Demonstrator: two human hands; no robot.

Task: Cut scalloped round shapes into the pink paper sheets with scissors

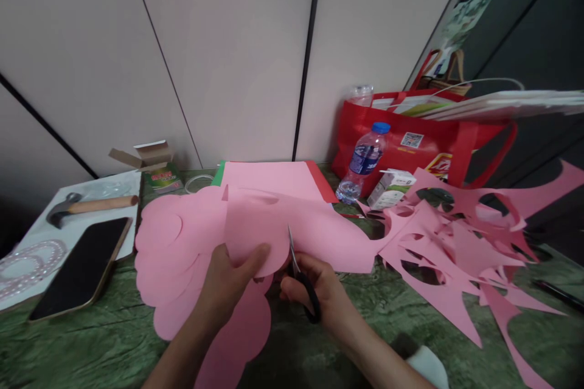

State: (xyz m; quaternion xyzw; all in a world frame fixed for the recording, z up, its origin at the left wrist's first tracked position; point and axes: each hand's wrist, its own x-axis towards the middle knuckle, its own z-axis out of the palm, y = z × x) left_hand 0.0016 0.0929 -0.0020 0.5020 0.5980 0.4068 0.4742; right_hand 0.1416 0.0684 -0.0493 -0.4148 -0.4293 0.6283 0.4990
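My left hand pinches a sheet of pink paper, thumb on top, holding it up over the green table. My right hand grips black-handled scissors, whose blades point up into the paper's right edge. Pink paper circles lie stacked beneath and to the left of my left hand.
Pink paper offcuts cover the right side. A water bottle, a small carton and a red bag stand behind. At left lie a phone, a hammer, beads and an open small box.
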